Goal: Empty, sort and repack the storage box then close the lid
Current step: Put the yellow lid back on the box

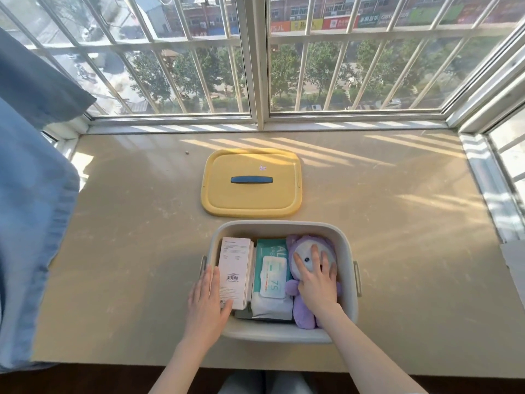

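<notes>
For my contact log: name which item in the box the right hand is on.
The purple plush toy, rightmost of the three, under the right hand. The wipes pack sits in the middle; the white carton touches the left hand.

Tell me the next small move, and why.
Probably lift the right hand off the plush and reach for the lid lying beyond the box. The carton, wipes and plush sit side by side inside, with the left hand flat against the carton, so packing looks done.
</notes>
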